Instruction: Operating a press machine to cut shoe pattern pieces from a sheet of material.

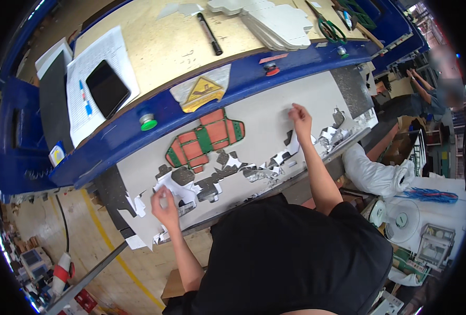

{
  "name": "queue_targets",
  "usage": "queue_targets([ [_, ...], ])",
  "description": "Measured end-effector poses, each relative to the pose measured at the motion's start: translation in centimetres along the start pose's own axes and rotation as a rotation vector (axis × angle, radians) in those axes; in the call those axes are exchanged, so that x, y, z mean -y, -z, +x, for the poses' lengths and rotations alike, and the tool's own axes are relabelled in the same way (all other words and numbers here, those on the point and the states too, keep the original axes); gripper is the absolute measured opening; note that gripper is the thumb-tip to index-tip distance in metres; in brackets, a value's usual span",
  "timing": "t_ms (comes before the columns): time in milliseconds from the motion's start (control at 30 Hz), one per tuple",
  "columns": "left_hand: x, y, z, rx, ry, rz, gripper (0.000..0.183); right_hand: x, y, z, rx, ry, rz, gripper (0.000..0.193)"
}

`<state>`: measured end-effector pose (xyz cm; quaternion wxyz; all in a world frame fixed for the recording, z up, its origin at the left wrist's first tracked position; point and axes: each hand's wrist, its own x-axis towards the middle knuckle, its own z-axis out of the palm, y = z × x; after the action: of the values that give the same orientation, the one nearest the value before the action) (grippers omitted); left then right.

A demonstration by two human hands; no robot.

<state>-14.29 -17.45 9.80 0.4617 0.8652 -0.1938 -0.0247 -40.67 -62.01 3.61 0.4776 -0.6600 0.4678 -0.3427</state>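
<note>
A large grey die-cut cardboard sheet lies on the blue machine's lower bed, its near edge torn into ragged white scraps. My left hand pinches a white scrap at the sheet's left near edge. My right hand presses fingertips on the sheet further right, above more torn scraps. An orange and green cutting form shows through a hole in the sheet between my hands.
The blue machine has a green button and a yellow warning sticker. On its wooden top lie a black tablet on papers, a marker, stacked white blanks and scissors. Another person works at right. A fan stands nearby.
</note>
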Motion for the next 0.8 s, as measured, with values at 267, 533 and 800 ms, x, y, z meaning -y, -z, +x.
queue_targets([
  [267, -2.4, -5.2, -11.2, 0.482, -0.036, -0.098, 0.009, 3.5, 0.0, 2.3, 0.033, 0.084, -0.146, 0.025],
  [533, -2.4, -6.1, -10.7, 0.650, 0.028, 0.098, 0.033, 10.0, -14.0, -4.2, 0.579, 0.602, -0.488, 0.080],
  [800, -2.2, -6.1, -10.5, 0.738, 0.053, 0.049, 0.038, 13.1, -21.2, -1.9, 1.167, 0.597, -0.744, 0.101],
])
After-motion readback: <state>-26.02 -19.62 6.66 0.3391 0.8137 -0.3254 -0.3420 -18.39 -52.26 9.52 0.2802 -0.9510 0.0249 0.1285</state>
